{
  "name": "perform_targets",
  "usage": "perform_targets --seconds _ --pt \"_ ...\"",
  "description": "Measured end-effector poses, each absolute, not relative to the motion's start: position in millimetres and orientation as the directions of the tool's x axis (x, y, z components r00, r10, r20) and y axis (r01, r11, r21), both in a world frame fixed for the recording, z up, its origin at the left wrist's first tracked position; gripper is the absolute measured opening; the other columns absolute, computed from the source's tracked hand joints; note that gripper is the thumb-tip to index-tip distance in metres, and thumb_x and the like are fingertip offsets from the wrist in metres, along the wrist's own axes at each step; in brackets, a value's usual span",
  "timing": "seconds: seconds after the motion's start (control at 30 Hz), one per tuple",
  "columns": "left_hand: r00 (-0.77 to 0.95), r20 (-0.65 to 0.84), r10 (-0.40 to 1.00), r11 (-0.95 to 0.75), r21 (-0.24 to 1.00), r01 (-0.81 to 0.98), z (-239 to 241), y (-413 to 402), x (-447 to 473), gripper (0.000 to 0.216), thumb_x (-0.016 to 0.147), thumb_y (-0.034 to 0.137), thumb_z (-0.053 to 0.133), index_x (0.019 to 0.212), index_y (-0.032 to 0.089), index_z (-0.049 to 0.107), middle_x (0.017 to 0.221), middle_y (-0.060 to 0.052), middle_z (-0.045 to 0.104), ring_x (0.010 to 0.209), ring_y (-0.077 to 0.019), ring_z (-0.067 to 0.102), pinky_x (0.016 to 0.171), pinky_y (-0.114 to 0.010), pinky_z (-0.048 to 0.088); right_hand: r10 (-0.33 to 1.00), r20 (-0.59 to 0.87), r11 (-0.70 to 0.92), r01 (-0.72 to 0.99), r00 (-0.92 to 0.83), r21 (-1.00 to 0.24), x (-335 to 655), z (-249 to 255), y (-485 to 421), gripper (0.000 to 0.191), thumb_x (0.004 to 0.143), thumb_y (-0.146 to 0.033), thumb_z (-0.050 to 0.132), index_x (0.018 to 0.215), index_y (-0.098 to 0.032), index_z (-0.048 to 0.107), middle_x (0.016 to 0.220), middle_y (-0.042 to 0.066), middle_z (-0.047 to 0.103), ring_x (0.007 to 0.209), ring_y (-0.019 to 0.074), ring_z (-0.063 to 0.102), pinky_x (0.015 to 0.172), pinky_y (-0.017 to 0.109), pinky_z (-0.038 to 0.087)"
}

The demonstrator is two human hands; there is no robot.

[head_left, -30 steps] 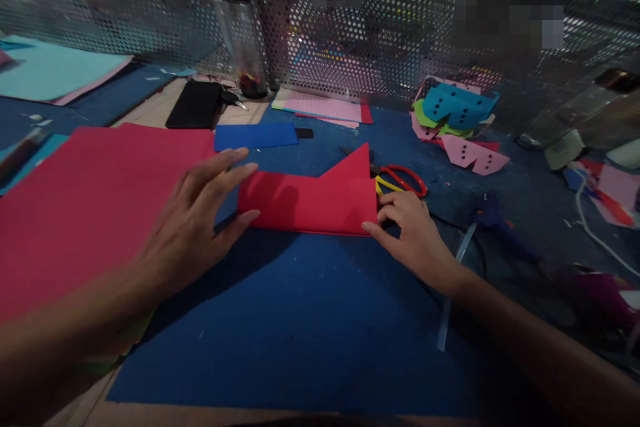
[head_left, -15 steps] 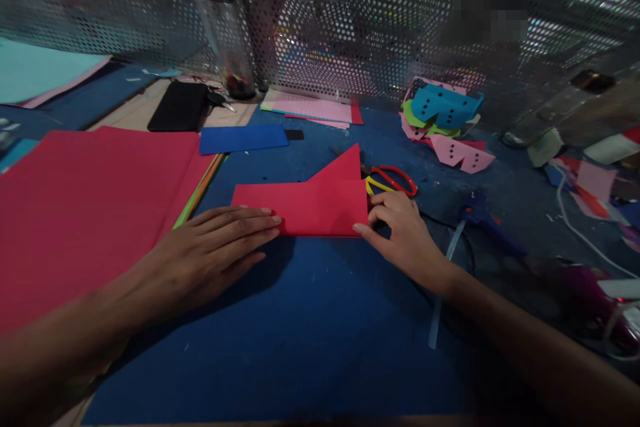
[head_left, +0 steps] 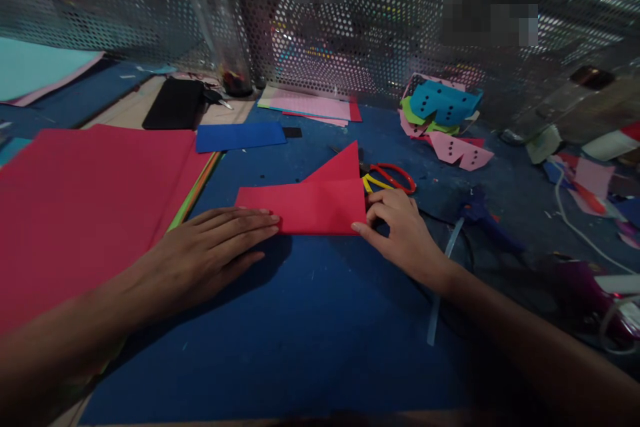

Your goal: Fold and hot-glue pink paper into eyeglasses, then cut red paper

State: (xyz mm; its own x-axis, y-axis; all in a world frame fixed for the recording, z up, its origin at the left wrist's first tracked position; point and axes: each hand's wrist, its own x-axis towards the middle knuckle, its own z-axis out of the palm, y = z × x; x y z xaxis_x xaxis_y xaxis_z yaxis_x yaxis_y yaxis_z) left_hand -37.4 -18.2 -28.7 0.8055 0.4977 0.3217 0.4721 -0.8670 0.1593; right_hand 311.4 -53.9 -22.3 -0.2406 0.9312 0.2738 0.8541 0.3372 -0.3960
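A folded piece of red paper (head_left: 320, 207) lies on the blue tabletop in front of me, with a pointed flap sticking up past its far edge. My left hand (head_left: 220, 240) is flat, its fingertips resting on the left part of the paper. At the paper's right end, my right hand (head_left: 395, 223) has its thumb on the near corner and its fingers curled against the edge. Just behind that hand lie scissors (head_left: 393, 177) with red and yellow handles, their blades partly covered by the flap.
Large red sheets (head_left: 100, 193) are stacked on the left. A blue strip (head_left: 240, 137), a black phone-like slab (head_left: 173, 103) and a glass bottle (head_left: 220, 33) stand farther back. Cut paper shapes (head_left: 445, 107) and a blue glue gun (head_left: 485, 217) lie right. Perforated metal (head_left: 390, 60) borders the back.
The near layer of the red paper has shifted slightly, and its left end now slants a little. Both hands keep nearly the same places.
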Motion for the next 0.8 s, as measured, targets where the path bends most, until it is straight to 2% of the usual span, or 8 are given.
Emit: perform_targets --seconds 0.43,0.63,0.8 --pt "0.817 0.279 0.504 -0.864 0.153 0.481 -30.3 -17.3 -36.5 0.058 0.101 0.031 0.054 0.157 0.035 0.037 0.148 -0.002 0.060 0.131 -0.0252 0.059 0.112 -0.045 0.046 0.932 0.269 0.336 0.859 -0.243 -0.387 311.4 -22.4 -52.2 0.024 0.093 -0.038 0.069 0.076 -0.022 0.060 0.110 0.006 0.065 0.113 0.0271 0.058 0.097 0.045 0.039" --pt "0.825 0.269 0.497 -0.867 0.125 0.482 -29.6 -17.5 -36.1 0.051 0.103 0.033 0.052 0.154 0.030 0.042 0.148 -0.003 0.060 0.131 -0.0250 0.059 0.112 -0.046 0.046 0.931 0.270 0.339 0.857 -0.246 -0.388 312.1 -24.0 -53.3 0.023 0.092 -0.037 0.071 0.078 -0.022 0.060 0.110 0.005 0.065 0.115 0.0272 0.058 0.097 0.045 0.038" --pt "0.834 0.230 0.501 -0.865 0.115 0.488 -29.5 -17.8 -37.0 0.052 0.104 0.034 0.050 0.155 0.031 0.041 0.150 -0.003 0.058 0.133 -0.0260 0.057 0.112 -0.046 0.046 0.928 0.281 0.342 0.854 -0.242 -0.393 311.1 -22.4 -53.9 0.023 0.092 -0.036 0.071 0.077 -0.022 0.060 0.109 0.005 0.065 0.118 0.0274 0.056 0.099 0.044 0.037"
